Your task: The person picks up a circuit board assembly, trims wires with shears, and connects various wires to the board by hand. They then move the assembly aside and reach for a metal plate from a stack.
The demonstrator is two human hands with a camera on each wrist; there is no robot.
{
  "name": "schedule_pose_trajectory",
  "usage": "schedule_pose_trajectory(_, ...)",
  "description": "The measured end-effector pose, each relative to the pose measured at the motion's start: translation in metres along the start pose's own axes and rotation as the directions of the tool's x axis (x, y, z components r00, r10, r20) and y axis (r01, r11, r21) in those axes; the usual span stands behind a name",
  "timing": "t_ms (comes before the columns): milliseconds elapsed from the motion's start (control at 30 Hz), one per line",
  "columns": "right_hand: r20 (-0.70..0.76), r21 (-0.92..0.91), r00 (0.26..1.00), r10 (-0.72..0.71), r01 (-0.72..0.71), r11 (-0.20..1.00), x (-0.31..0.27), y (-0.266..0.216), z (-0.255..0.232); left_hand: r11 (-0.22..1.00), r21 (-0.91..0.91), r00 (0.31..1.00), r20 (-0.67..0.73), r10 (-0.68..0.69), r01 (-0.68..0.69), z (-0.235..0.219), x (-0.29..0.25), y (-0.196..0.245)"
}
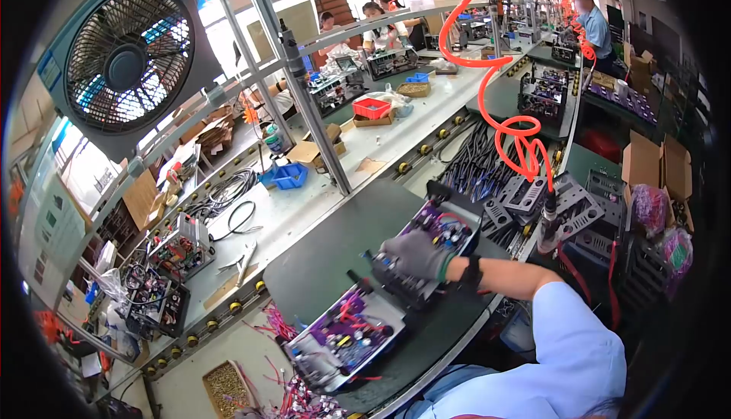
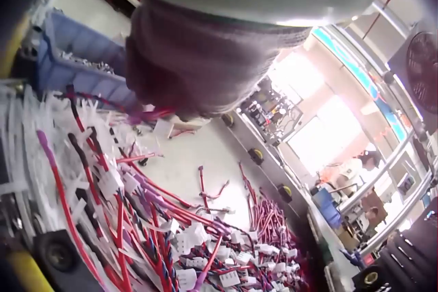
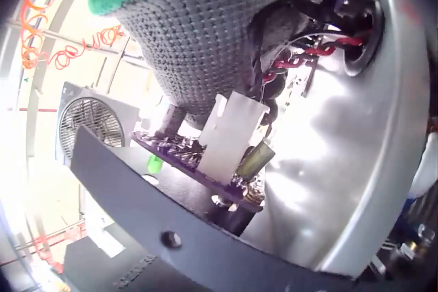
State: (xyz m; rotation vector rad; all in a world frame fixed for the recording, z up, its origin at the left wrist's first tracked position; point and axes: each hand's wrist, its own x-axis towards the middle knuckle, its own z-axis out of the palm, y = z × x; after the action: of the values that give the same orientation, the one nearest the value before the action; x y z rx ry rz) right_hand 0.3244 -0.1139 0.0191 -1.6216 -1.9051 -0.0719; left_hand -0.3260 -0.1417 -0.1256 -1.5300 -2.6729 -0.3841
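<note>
My right hand, in a grey glove with a green cuff, (image 1: pixel 415 258) grips the dark end of an open metal chassis (image 1: pixel 466 238) in the head view; that end is blurred. The right wrist view has the glove (image 3: pixel 198 39) over a board with a white connector (image 3: pixel 233 134), beside the shiny chassis wall (image 3: pixel 328 162); the fingertips are hidden. The left wrist view shows my gloved left hand (image 2: pixel 198 59) above a heap of red, purple and white wires (image 2: pixel 164 217). A red-purple wire (image 2: pixel 154 114) lies at its fingers; whether it is held, I cannot tell.
Another chassis with a purple board (image 1: pixel 346 335) sits lower left on the green mat (image 1: pixel 304 267). A red coiled hose (image 1: pixel 514 126) hangs at the right, near stacked metal panels (image 1: pixel 575 206). A blue bin (image 2: pixel 82 62) stands behind the wires. People work beyond the bench.
</note>
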Motion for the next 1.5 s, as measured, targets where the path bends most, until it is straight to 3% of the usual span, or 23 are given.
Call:
schedule_pose_trajectory(133,0.038,0.034,0.998,-0.047,0.045,0.998,0.004,-0.064,0.030,0.928,-0.371,0.987,-0.157,-0.024,-0.037,-0.056,0.011,0.002)
schedule_pose_trajectory(200,0.055,0.053,0.996,-0.067,0.064,0.997,0.005,-0.088,0.042,0.749,-0.648,0.976,-0.219,-0.011,-0.137,-0.101,0.014,0.028)
schedule_pose_trajectory(267,0.094,0.137,0.995,-0.043,0.030,0.990,0.004,-0.110,0.049,0.469,-0.854,0.973,-0.223,0.056,-0.223,-0.146,0.006,0.080)
schedule_pose_trajectory(333,0.159,0.145,0.984,-0.080,0.056,0.988,0.007,-0.135,0.065,0.175,-0.942,0.955,-0.266,0.134,-0.287,-0.200,-0.046,0.176)
schedule_pose_trajectory(400,0.228,0.158,0.966,-0.123,0.088,0.984,0.004,-0.148,0.066,0.109,-0.908,0.875,-0.351,0.333,-0.406,-0.208,-0.073,0.244)
schedule_pose_trajectory(467,0.216,0.245,0.950,-0.223,0.169,0.955,0.007,-0.161,0.048,0.185,-0.942,0.798,-0.121,0.591,-0.280,-0.237,-0.115,0.302)
schedule_pose_trajectory(500,0.262,0.364,0.944,-0.202,0.098,0.926,0.013,-0.164,0.019,0.143,-0.954,0.736,-0.104,0.668,-0.264,-0.234,-0.125,0.322)
schedule_pose_trajectory(533,-0.096,0.457,0.971,-0.219,0.239,0.857,0.015,-0.147,0.048,0.100,-0.965,0.667,-0.091,0.740,-0.242,-0.227,-0.131,0.339)
schedule_pose_trajectory(567,-0.012,0.787,0.993,-0.120,0.083,0.611,0.018,-0.143,0.021,0.091,-0.987,0.611,-0.009,0.791,-0.133,-0.222,-0.134,0.351)
schedule_pose_trajectory(600,0.110,0.964,0.992,-0.062,-0.092,0.248,0.022,-0.132,-0.012,0.090,-0.996,0.543,0.063,0.837,-0.023,-0.217,-0.137,0.360)
schedule_pose_trajectory(733,0.101,0.951,0.988,-0.117,-0.062,0.304,0.015,-0.089,-0.026,0.193,-0.980,0.425,0.198,0.884,0.055,-0.197,-0.158,0.389)
schedule_pose_trajectory(800,0.077,0.805,0.997,-0.012,-0.055,0.591,0.011,-0.074,-0.025,0.313,-0.947,0.401,0.260,0.878,-0.073,-0.185,-0.160,0.401)
schedule_pose_trajectory(867,0.049,0.832,0.999,0.022,-0.053,0.552,0.009,-0.064,-0.020,0.320,-0.945,0.379,0.270,0.885,-0.074,-0.176,-0.156,0.409)
schedule_pose_trajectory(933,0.116,0.876,0.973,0.199,-0.195,0.442,0.007,-0.058,-0.017,0.333,-0.941,0.358,0.289,0.888,-0.066,-0.175,-0.155,0.414)
schedule_pose_trajectory(1000,0.130,0.863,0.964,0.232,-0.225,0.452,0.007,-0.057,-0.026,0.312,-0.948,0.327,0.316,0.891,0.066,-0.179,-0.155,0.421)
schedule_pose_trajectory(1067,0.210,0.937,0.928,0.307,-0.281,0.209,0.006,-0.055,-0.028,0.283,-0.954,0.365,0.298,0.882,0.095,-0.177,-0.158,0.424)
schedule_pose_trajectory(1133,0.194,0.957,0.937,0.291,-0.246,0.153,0.004,-0.054,-0.025,0.233,-0.937,0.385,0.322,0.865,0.260,-0.184,-0.163,0.428)
schedule_pose_trajectory(1267,0.235,0.960,0.903,0.359,-0.274,0.061,0.004,-0.056,-0.027,0.217,-0.952,0.398,0.288,0.871,0.214,-0.175,-0.164,0.429)
schedule_pose_trajectory(1333,0.095,0.945,0.982,0.162,-0.140,0.295,0.006,-0.060,-0.033,0.252,-0.939,0.422,0.331,0.844,0.232,-0.178,-0.166,0.429)
schedule_pose_trajectory(1400,0.138,0.926,0.983,0.123,-0.172,0.335,0.010,-0.054,-0.028,0.293,-0.920,0.443,0.384,0.810,0.262,-0.177,-0.168,0.429)
schedule_pose_trajectory(1467,0.192,0.902,0.978,0.085,-0.210,0.376,0.012,-0.048,-0.027,0.278,-0.936,0.491,0.351,0.798,0.217,-0.173,-0.171,0.426)
schedule_pose_trajectory(1500,0.108,0.782,0.994,0.001,-0.085,0.618,0.015,-0.046,-0.030,0.264,-0.949,0.488,0.314,0.814,0.170,-0.152,-0.163,0.424)
